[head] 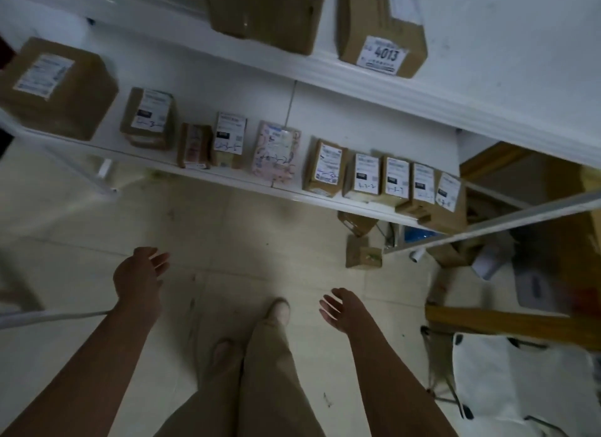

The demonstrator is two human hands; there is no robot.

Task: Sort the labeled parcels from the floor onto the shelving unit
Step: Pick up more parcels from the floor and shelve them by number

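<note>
Your left hand (140,274) and your right hand (344,308) hang well apart over the tiled floor (81,241). Both hold nothing, and their fingers are loose and slightly spread. Your 2 trouser legs (270,371) and shoes show between them.

Ahead of you stands the white shelving unit (227,180). Its lower shelf carries a row of labelled parcels:
- At the left end is a large cardboard box (58,88).
- Next to it is a smaller brown box (149,119).
- Near the middle is a pink patterned parcel (276,153) with handwriting on its label.
- At the right end, 5 small labelled boxes (395,179) crowd side by side.

On the upper shelf (390,90) sits a carton marked 4013 (380,29), with a second plain carton (266,10) just beside it.

2 parcels are on the floor by the right end of the shelving. A small cardboard parcel (363,257) lies in the open. Another brown parcel (356,223) is partly tucked under the lower shelf. The labels on both are too blurred to read.

At your lower right is a white seat on a black frame (507,381).
</note>
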